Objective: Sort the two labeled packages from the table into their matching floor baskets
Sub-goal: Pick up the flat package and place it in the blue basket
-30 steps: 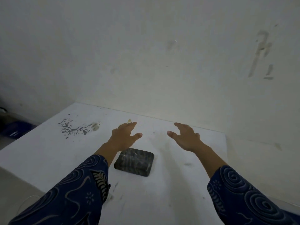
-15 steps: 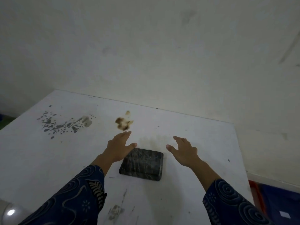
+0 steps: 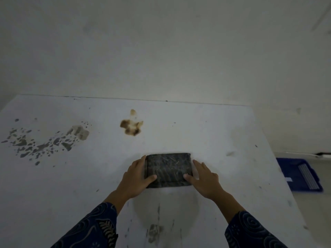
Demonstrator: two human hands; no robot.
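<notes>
Leftmost, grey flaked patches (image 3: 43, 144) scar your white worktop (image 3: 223, 133), then a brown stain (image 3: 131, 126) sits beyond the package (image 3: 169, 170). Your left hand (image 3: 133, 179) and right hand (image 3: 206, 179) clasp the dark package's short ends, thumbs lying on its top, fingers hidden along the sides. It lies flat near the worktop's middle, long axis running left to right. No label is readable. A blue basket (image 3: 302, 174) on the floor is partly hidden behind the worktop's right edge.
</notes>
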